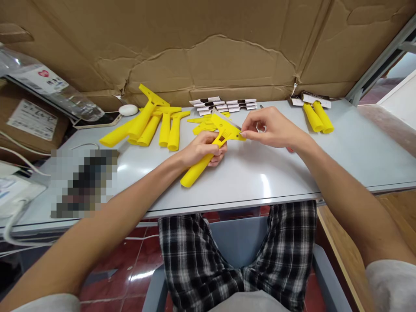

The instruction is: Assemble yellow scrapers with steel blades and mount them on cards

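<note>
My left hand [208, 149] is wrapped round the handle of a yellow scraper [196, 171], which is tilted with its head up and to the right. Along the top edge of that head runs a thin metal blade [229, 120]. My right hand [269, 128] is closed in a pinch at the head's right corner, touching it; whatever its fingertips hold is hidden. Just behind lie flat yellow scraper parts [204, 125] and stacked white-and-black packets [211, 105]. Several more yellow handles [151, 123] rest to the left of my hands.
Two yellow handles with dark-and-white covered heads [313, 115] lie at the back right. A plastic bottle [55, 84], a white oval object [128, 110] and a carton [30, 119] are at the left, near cables. Cardboard [208, 47] backs the white table [247, 182]. A pixelated patch covers its left part.
</note>
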`<state>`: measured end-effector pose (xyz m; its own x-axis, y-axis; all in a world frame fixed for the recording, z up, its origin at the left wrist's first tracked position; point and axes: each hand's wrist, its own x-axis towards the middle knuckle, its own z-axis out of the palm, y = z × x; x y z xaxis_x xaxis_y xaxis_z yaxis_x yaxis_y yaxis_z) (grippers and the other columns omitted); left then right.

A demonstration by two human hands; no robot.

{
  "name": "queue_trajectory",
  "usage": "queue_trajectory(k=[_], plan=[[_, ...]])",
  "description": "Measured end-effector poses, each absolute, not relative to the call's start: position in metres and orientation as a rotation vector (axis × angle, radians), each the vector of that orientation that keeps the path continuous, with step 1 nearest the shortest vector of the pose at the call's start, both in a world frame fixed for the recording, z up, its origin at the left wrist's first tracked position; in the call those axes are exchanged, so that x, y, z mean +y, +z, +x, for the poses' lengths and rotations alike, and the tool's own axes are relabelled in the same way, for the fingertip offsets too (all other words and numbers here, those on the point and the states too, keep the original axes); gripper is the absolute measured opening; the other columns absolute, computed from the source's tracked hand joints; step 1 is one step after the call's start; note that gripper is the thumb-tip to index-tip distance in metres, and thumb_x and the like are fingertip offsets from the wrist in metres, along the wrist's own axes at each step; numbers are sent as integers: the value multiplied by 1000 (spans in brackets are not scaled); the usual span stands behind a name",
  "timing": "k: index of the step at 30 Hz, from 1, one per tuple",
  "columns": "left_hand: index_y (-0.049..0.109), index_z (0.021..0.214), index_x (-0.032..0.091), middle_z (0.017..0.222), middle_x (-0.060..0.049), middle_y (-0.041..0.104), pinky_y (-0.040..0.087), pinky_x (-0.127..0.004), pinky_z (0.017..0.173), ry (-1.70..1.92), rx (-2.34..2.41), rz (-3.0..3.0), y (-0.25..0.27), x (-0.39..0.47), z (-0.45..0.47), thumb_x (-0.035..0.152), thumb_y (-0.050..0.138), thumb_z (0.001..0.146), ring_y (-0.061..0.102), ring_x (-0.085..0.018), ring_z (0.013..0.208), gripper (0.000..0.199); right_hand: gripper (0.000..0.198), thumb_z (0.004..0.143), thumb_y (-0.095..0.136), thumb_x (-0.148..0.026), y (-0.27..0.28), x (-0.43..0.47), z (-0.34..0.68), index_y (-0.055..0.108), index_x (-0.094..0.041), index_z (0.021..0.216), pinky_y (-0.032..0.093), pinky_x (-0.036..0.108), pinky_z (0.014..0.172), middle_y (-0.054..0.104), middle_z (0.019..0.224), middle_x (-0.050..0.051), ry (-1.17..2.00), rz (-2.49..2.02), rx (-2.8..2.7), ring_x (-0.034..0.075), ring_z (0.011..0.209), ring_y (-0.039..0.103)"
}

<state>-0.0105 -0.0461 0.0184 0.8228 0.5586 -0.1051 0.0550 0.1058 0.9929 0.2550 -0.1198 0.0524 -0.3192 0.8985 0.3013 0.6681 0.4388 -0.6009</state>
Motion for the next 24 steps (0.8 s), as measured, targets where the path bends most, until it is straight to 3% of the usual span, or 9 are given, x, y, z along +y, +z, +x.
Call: queue_trajectory(k=[15,24], plan=[[62,71,18,58,1,56,41,-23,41,430,576,1445,21,-58,-3,18,80,62,50,-10,45,19,25,94,72,-35,50,-120,243,81,-13,96,40,26,79,73,83,5,535,-1481,-2073,9,77,56],[59,67,19,59,1,54,39,-24,39,451,585,1421,25,-60,-2,18,78,59,49,-10,44,20,28,92,72,-39,44,-117,240,80,-13,94,42,26,79,70,77,4,517,-1500,-2004,8,73,55]])
